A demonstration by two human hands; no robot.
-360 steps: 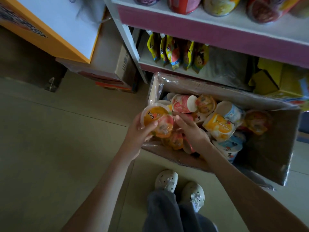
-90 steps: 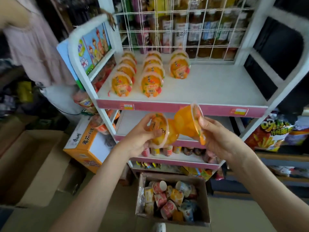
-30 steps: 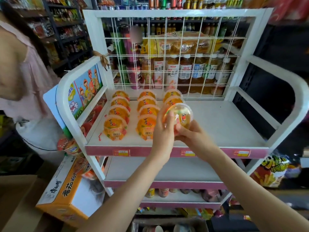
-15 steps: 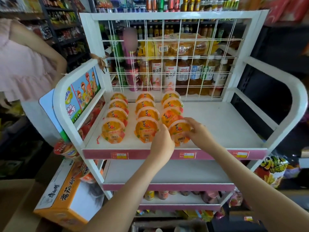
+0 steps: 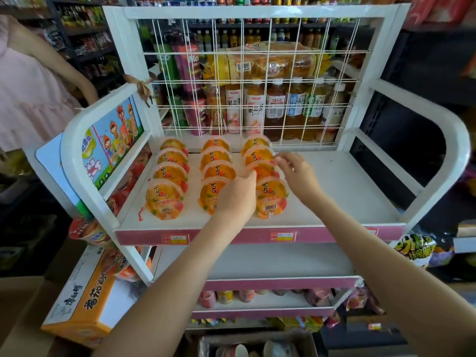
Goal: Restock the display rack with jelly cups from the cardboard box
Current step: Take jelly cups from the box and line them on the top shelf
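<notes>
Orange jelly cups stand on their sides in three columns on the top shelf of the white display rack [image 5: 345,191]. The front cup of the right column [image 5: 271,200] lies between my hands. My left hand [image 5: 235,198] rests on the shelf against its left side, covering part of the middle column's front cup [image 5: 208,195], and grips nothing. My right hand [image 5: 296,173] hovers with fingers spread just right of the right column's third cup [image 5: 261,170], holding nothing. The cardboard box [image 5: 257,342] with more cups shows at the bottom edge.
The right half of the top shelf is bare white. A wire grid [image 5: 257,81] backs the shelf, with bottles behind it. An orange carton [image 5: 82,305] sits low on the left, a person in pink [image 5: 28,94] stands at the left, and a snack bag [image 5: 417,249] hangs on the right.
Both hands carried cups up from the box to the shelf. The last cup now stands at the front of the right column, and my right hand has let go and lifted back over the row.
</notes>
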